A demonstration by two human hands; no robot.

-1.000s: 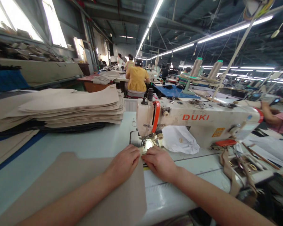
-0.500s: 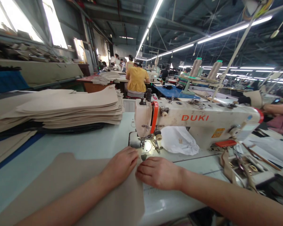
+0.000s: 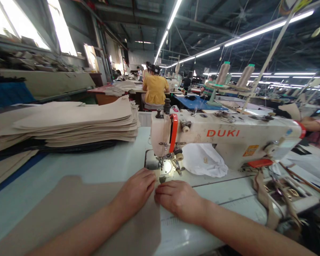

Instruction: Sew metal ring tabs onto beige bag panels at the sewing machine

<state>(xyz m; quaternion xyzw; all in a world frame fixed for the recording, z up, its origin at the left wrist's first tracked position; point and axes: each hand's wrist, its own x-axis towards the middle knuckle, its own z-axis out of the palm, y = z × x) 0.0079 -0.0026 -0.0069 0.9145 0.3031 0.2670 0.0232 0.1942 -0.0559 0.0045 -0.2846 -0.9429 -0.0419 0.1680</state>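
Note:
A flat beige fabric panel (image 3: 96, 199) lies on the pale table, its right corner close in front of the needle area of a white sewing machine (image 3: 197, 131). On that corner rests my left hand (image 3: 138, 186), fingers curled together at the panel's edge. My right hand (image 3: 177, 199) is closed at the same edge from the right side, its fingertips pinching the fabric. Both hands sit just short of the presser foot (image 3: 161, 164) and the lit needle plate (image 3: 166, 168). The fingertips are partly hidden.
A tall stack of beige panels (image 3: 77, 121) stands at the left. White cloth (image 3: 205, 160) lies under the machine arm. To the right is a tray (image 3: 290, 195) with straps and metal rings. A person in a yellow top (image 3: 156, 87) sits ahead; another person's arm (image 3: 313, 124) shows at right.
The view has shifted slightly. My hands stay at the panel's edge in nearly the same place before the needle, with the right wrist a little lower.

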